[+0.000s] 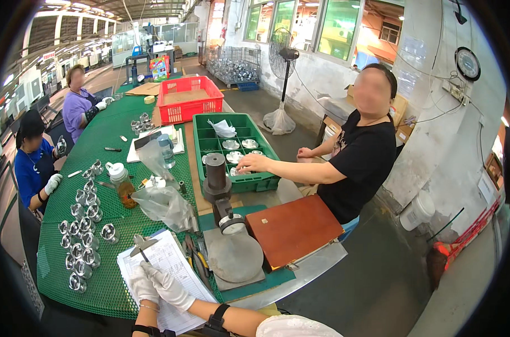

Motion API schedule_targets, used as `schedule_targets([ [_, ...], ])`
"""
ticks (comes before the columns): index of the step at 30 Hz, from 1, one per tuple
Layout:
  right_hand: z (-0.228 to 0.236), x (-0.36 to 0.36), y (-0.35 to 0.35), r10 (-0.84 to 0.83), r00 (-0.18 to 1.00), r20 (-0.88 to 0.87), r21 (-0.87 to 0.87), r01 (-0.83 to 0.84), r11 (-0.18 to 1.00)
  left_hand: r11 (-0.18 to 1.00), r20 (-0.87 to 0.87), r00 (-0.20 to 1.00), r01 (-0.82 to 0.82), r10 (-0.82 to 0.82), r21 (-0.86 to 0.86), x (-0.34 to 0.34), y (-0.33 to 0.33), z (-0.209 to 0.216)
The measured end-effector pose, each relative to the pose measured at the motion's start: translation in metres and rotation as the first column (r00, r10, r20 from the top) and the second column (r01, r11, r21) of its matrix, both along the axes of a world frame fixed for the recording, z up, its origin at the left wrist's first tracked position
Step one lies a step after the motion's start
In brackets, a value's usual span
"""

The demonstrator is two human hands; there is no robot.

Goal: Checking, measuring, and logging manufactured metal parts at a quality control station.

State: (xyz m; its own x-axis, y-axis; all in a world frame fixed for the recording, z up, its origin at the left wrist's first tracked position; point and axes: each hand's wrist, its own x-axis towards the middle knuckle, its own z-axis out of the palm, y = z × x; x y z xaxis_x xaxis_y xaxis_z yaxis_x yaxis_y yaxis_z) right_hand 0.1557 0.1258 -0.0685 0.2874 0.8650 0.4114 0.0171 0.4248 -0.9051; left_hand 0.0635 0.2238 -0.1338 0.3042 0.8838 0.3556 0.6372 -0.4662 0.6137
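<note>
Sheets [169,251] were held under a clip [144,245] by the mat [123,218]; marks were seen on the upper page, so the record was judged begun, though what was left could not be read. Over them the left hand [144,285] and right hand [173,289] were brought together, fingers bent; whether the dark pen [144,256] was gripped by either could not be told. Metal parts [89,240] were ranged in rows, apparently not yet crated.
</note>
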Motion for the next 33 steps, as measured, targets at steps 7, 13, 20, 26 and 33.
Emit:
schedule_targets([
  [7, -0.001, -0.002, 0.003, -0.027, 0.999, -0.042, 0.008, 0.027, 1.0, 0.99, 0.113, 0.985, 0.132, -0.127, -0.038, 0.0, 0.0, -0.002],
  [13, 0.067, -0.011, -0.03, 0.047, 0.973, 0.226, 0.142, -0.081, 0.987, 0.992, 0.205, 0.978, 0.061, -0.038, -0.109, -0.009, -0.006, -0.003],
  [20, 0.113, -0.003, -0.038, 0.297, 0.95, 0.093, 0.068, -0.304, 0.95, 0.97, 0.262, 0.964, 0.025, 0.04, -0.241, -0.018, -0.021, 0.019],
  [26, 0.057, 0.011, -0.001, 0.1, 0.992, -0.08, -0.232, -0.116, 0.966, 0.857, 0.509, 0.832, 0.085, 0.22, -0.509, 0.013, -0.032, 0.051],
  [33, 0.013, 0.017, 0.007, -0.022, 0.958, 0.286, -0.251, 0.097, 0.963, 0.979, 0.007, 0.996, 0.091, -0.093, 0.182, 0.001, -0.001, -0.011],
])
